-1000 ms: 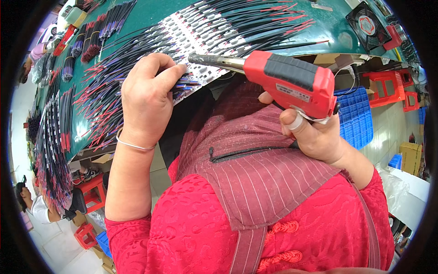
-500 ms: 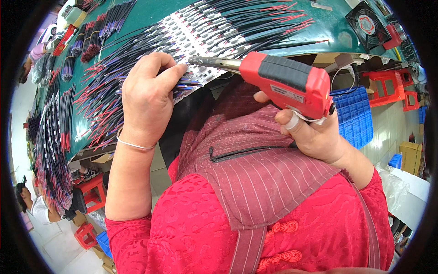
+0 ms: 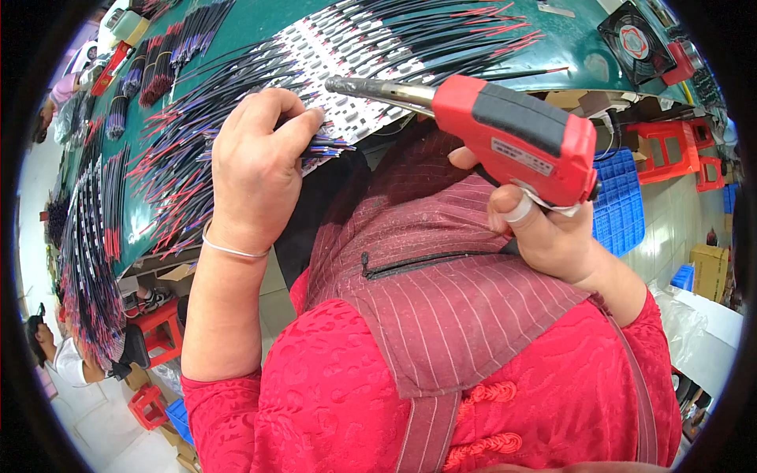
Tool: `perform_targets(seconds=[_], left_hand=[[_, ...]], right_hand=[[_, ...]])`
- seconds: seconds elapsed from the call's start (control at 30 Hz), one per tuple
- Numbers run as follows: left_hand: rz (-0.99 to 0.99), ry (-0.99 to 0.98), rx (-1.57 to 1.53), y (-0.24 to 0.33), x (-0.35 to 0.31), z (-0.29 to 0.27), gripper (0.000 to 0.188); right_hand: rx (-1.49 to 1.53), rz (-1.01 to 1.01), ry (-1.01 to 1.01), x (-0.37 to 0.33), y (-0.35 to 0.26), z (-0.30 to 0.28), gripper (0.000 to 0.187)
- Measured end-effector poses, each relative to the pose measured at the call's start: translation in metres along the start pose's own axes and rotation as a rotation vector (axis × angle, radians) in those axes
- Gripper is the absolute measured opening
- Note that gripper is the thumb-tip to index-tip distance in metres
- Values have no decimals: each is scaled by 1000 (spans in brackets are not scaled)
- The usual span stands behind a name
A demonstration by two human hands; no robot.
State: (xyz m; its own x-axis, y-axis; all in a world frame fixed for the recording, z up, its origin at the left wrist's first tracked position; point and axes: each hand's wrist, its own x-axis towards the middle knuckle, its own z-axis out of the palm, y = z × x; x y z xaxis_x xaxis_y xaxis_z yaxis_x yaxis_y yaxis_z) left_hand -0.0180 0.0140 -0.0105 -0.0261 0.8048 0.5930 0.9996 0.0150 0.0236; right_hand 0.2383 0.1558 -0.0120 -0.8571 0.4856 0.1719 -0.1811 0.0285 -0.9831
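Note:
My left hand [image 3: 256,169] is closed in a pinch at the near edge of a white panel of small circuit boards [image 3: 359,102]. Thumb and forefinger seem to grip a wire, mostly hidden by the fingers. Black, red and blue wires [image 3: 177,169] fan out from both sides of the panel. In my right hand [image 3: 544,236], fingers wrapped round its grip, is a red and black soldering gun [image 3: 516,130]. Its dark tip points left over the boards, just beyond my left thumb and apart from it. White tape wraps my right thumb.
The green table [image 3: 576,51] carries wire bundles [image 3: 158,67] at the far left and a black fan [image 3: 635,43] at the far right. Wired strips [image 3: 91,260] hang over its left edge. A blue crate [image 3: 617,201] and red stools [image 3: 666,162] stand at right. A person [image 3: 67,355] sits at left.
The soldering gun has shifted right, and its tip has moved away from my left thumb, farther over the panel. My left hand has hardly moved.

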Motion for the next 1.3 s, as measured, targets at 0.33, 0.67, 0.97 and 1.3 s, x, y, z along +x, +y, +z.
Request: perform_targets(seconds=[0.33, 0.67, 0.97, 1.3], left_hand=[[-16, -17, 19, 1, 0, -2, 30], [-102, -128, -48, -2, 5, -9, 38], [-116, -148, -81, -3, 7, -7, 36], [-114, -153, -69, -1, 8, -8, 35]], right_hand=[[-46, 24, 9, 1, 2, 2, 28], [-144, -18, 14, 5, 3, 4, 24], [-143, -28, -34, 6, 2, 3, 34], [-190, -91, -91, 10, 6, -2, 35]])
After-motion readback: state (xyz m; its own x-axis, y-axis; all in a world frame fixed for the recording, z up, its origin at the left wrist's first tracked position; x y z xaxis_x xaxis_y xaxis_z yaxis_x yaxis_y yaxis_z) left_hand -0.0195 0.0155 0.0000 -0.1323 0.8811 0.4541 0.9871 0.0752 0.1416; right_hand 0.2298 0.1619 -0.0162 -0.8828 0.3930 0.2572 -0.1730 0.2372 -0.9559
